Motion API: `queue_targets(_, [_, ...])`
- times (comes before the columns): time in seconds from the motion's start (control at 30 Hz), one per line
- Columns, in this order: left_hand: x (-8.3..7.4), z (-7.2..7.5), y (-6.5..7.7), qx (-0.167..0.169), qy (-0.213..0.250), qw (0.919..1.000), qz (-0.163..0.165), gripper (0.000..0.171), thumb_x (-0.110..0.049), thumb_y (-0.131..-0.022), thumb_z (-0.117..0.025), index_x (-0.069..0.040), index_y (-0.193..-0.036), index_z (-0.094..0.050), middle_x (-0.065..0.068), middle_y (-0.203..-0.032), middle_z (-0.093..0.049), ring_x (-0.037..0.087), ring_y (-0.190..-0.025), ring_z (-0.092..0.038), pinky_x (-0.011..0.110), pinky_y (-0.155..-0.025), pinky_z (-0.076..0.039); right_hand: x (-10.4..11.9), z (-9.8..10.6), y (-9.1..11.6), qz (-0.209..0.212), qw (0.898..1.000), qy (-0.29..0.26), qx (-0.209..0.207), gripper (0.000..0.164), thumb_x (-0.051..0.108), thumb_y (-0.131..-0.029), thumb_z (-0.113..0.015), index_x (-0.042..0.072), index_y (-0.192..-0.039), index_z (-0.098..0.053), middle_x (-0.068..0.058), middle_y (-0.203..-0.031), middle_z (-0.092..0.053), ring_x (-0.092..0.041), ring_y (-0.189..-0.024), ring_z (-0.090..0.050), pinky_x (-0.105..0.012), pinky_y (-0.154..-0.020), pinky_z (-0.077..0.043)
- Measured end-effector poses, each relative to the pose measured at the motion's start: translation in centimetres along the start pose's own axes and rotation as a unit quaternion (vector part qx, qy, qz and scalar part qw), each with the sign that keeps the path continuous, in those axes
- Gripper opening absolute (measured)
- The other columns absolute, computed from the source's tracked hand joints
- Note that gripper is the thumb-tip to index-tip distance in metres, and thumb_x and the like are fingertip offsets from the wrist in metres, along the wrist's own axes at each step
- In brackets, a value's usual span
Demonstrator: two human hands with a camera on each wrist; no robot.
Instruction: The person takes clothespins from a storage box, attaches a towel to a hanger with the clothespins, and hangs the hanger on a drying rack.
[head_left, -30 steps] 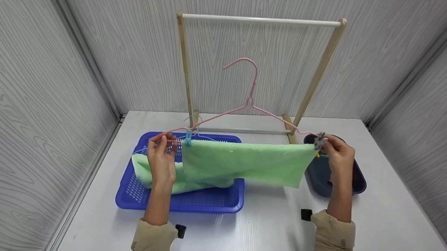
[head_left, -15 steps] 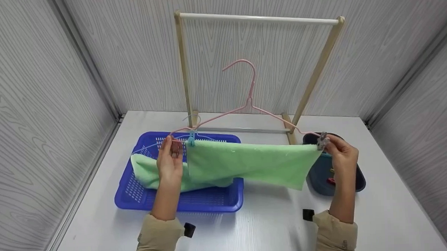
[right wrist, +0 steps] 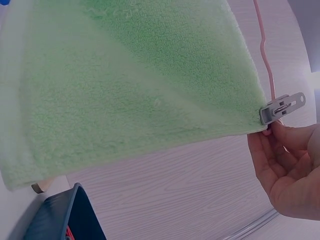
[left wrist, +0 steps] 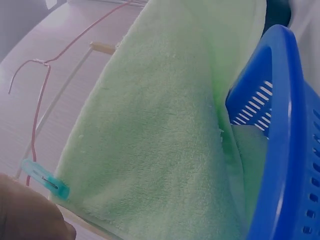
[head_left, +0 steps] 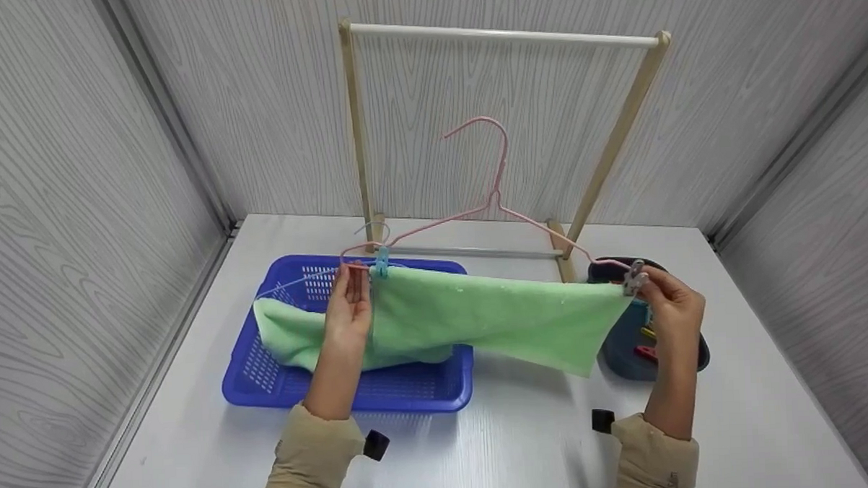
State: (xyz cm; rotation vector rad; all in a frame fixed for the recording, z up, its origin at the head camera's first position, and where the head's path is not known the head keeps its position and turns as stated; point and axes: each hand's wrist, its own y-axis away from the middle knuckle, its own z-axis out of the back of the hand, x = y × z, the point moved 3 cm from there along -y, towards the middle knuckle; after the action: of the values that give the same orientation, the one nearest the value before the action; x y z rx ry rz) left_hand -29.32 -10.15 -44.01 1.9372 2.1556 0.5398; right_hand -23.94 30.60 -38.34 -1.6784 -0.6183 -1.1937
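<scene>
A pink wire clothes hanger (head_left: 501, 169) is held up in both hands, its hook upward. A light green towel (head_left: 494, 307) hangs from its lower bar. A light blue clothespin (head_left: 383, 262) clips the towel's left corner; a grey clothespin (right wrist: 281, 108) clips the right one. My left hand (head_left: 348, 308) pinches the hanger's left end beside the blue clothespin. My right hand (head_left: 674, 309) pinches the right end, fingertips right at the grey clothespin. In the left wrist view, only part of the left hand (left wrist: 30, 212) shows at the lower left corner.
Below the towel at left stands a blue plastic basket (head_left: 410, 400) with another green towel (head_left: 293, 332) and a light blue hanger (head_left: 291, 284). A dark bin (head_left: 626, 356) with several coloured clothespins sits at right. Behind stands a drying rack (head_left: 502, 33) with a white rod and wooden posts.
Both hands have shifted to the right with the hanger and towel, the left hand more than the right. The left fingers have changed their grip on the hanger's end.
</scene>
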Motion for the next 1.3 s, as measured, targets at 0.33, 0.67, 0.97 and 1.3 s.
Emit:
queue_targets(0.33, [0.5,-2.3,3.2,0.008,-0.123,0.992,-0.029,0.014,0.0,-0.081,-0.048,-0.003,-0.094,-0.051,0.012,-0.082,-0.057,0.018,-0.099,-0.046,0.024,-0.081,-0.037,0.1,0.6,0.1,-0.01,1.0,0.016,-0.012,0.019,0.004,-0.074,-0.058,-0.006,-0.09,-0.06,-0.008,-0.081,-0.06,-0.015,-0.069,-0.057,-0.019,-0.06,-0.045])
queue_targets(0.67, [1.6,-3.3,2.4,0.005,-0.15,0.988,-0.039,0.013,0.0,-0.079,-0.051,-0.002,-0.093,-0.05,0.012,-0.082,-0.056,0.019,-0.083,-0.055,0.024,-0.075,-0.041,0.7,1.6,0.2,-0.012,0.999,0.011,-0.044,0.018,0.007,-0.075,-0.058,-0.003,-0.089,-0.061,-0.008,-0.081,-0.06,-0.017,-0.068,-0.056,-0.017,-0.061,-0.044])
queue_targets(0.97, [3.4,-4.9,2.3,0.08,-0.211,0.9717,-0.07,0.03,0.0,-0.084,-0.043,0.003,-0.113,-0.044,0.02,-0.115,-0.043,0.024,-0.098,-0.047,0.029,-0.08,-0.039,1.7,2.5,-0.2,0.009,0.997,-0.024,-0.066,0.018,0.005,-0.073,-0.059,-0.006,-0.088,-0.061,-0.011,-0.082,-0.059,-0.018,-0.069,-0.056,-0.019,-0.061,-0.045])
queue_targets(1.3, [5.5,-7.3,0.3,0.157,-0.215,0.9639,0.006,0.034,0.0,-0.089,-0.028,0.003,-0.122,-0.034,0.017,-0.118,-0.039,0.025,-0.105,-0.04,0.028,-0.087,-0.032,3.1,3.1,-0.5,0.051,0.994,-0.053,-0.085,0.017,0.002,-0.073,-0.059,-0.007,-0.087,-0.061,-0.015,-0.083,-0.059,-0.02,-0.067,-0.057,-0.022,-0.062,-0.045])
